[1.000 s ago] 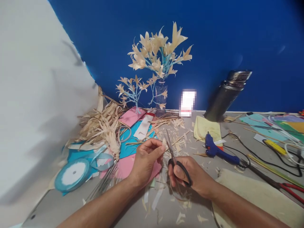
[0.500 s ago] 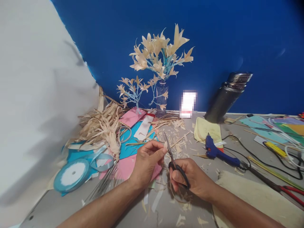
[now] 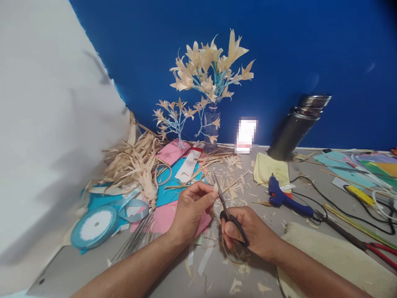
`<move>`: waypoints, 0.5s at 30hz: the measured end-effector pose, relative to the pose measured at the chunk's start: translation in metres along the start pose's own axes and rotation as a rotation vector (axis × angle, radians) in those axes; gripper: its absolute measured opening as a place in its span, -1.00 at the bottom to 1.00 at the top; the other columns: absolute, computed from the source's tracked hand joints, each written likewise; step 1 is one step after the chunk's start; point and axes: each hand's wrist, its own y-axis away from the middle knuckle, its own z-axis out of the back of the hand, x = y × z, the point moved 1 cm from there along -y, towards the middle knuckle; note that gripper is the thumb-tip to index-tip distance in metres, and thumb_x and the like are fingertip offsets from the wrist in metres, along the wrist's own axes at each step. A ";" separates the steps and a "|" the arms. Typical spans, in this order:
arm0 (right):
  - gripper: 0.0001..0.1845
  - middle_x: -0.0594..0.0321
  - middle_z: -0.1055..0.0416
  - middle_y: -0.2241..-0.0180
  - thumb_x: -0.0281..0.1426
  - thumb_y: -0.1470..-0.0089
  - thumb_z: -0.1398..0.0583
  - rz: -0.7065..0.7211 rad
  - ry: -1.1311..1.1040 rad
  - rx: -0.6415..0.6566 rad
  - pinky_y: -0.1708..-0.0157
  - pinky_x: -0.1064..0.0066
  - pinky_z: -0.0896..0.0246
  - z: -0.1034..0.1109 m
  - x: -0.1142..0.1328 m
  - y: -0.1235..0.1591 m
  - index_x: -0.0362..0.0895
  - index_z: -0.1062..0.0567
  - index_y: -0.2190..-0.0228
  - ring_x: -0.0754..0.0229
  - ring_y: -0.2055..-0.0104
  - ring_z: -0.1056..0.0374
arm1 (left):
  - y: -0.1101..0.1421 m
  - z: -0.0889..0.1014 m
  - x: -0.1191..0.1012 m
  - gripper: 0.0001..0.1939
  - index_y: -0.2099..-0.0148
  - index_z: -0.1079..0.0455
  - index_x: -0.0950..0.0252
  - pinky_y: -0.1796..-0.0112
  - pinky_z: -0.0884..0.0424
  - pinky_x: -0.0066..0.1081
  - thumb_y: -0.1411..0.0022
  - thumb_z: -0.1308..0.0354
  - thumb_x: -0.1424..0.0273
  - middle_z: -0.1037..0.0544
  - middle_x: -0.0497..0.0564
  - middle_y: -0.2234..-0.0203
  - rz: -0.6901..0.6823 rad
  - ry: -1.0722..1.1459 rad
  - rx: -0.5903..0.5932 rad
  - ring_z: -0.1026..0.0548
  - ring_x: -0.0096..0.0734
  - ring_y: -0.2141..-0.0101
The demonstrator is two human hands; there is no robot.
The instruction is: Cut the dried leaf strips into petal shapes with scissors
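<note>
Between thumb and fingers, my left hand [image 3: 195,207] pinches a small pale piece of dried husk [image 3: 215,188]. My right hand [image 3: 242,229] is closed around the black handles of a pair of scissors [image 3: 228,209], thumb through one loop. The blades point up and away, close beside the pale piece; whether they touch it I cannot tell. Under and beyond both hands lie scattered pale clippings [image 3: 232,186]. Pink paper [image 3: 164,217] shows beneath my left hand.
Husk flowers [image 3: 207,66] stand in a clear bottle [image 3: 211,124] at the back. On the left are a blue ribbon spool [image 3: 94,225] and a dried husk bundle [image 3: 136,165]. To the right are a blue glue gun [image 3: 287,198], a dark flask [image 3: 294,128] and red-handled pliers [image 3: 350,238].
Almost nothing differs. The view has shifted very slightly; both hands keep their hold, with the scissors close beside the pale piece.
</note>
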 end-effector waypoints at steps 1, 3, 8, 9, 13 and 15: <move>-0.33 0.20 -0.37 0.62 0.22 0.12 -0.24 -0.006 -0.002 -0.003 0.63 0.51 0.03 0.000 0.000 0.000 -0.19 -0.36 0.56 0.33 0.62 -0.17 | 0.000 0.000 0.000 -0.82 0.45 -0.41 0.34 0.55 -0.17 -0.56 0.02 -0.38 0.43 -0.36 -0.15 0.65 -0.004 -0.006 0.002 -0.26 -0.63 0.63; -0.33 0.21 -0.35 0.64 0.20 0.12 -0.25 -0.013 -0.009 -0.006 0.63 0.51 0.04 0.000 -0.001 -0.001 -0.19 -0.35 0.58 0.33 0.63 -0.16 | 0.000 0.000 0.000 -0.82 0.45 -0.41 0.34 0.55 -0.18 -0.55 0.01 -0.37 0.43 -0.36 -0.15 0.65 -0.009 -0.010 0.009 -0.27 -0.62 0.62; -0.35 0.24 -0.34 0.64 0.18 0.09 -0.25 -0.002 -0.012 -0.005 0.62 0.51 0.04 0.000 -0.001 -0.001 -0.19 -0.36 0.59 0.35 0.64 -0.15 | 0.002 -0.001 0.000 -0.82 0.45 -0.40 0.33 0.55 -0.20 -0.56 0.01 -0.37 0.44 -0.37 -0.16 0.64 0.001 0.027 0.023 -0.28 -0.62 0.63; -0.35 0.24 -0.33 0.65 0.18 0.09 -0.25 0.001 -0.011 -0.004 0.62 0.51 0.04 0.000 -0.001 -0.001 -0.19 -0.36 0.59 0.35 0.63 -0.15 | 0.002 -0.001 0.000 -0.82 0.45 -0.40 0.33 0.55 -0.21 -0.56 0.01 -0.37 0.44 -0.37 -0.16 0.64 0.004 0.032 0.024 -0.28 -0.62 0.63; -0.35 0.24 -0.33 0.65 0.17 0.09 -0.26 -0.004 -0.015 -0.011 0.61 0.50 0.04 0.000 -0.002 -0.001 -0.20 -0.36 0.60 0.36 0.63 -0.15 | 0.002 -0.001 0.000 -0.82 0.44 -0.40 0.33 0.56 -0.21 -0.56 0.02 -0.37 0.44 -0.38 -0.16 0.65 0.023 0.043 0.029 -0.29 -0.63 0.64; -0.35 0.26 -0.32 0.66 0.17 0.10 -0.26 -0.014 -0.017 -0.014 0.62 0.51 0.06 0.000 -0.002 -0.001 -0.20 -0.37 0.60 0.36 0.64 -0.13 | 0.003 -0.002 0.000 -0.81 0.44 -0.39 0.33 0.57 -0.21 -0.56 0.02 -0.37 0.43 -0.38 -0.16 0.66 0.031 0.048 0.031 -0.29 -0.62 0.65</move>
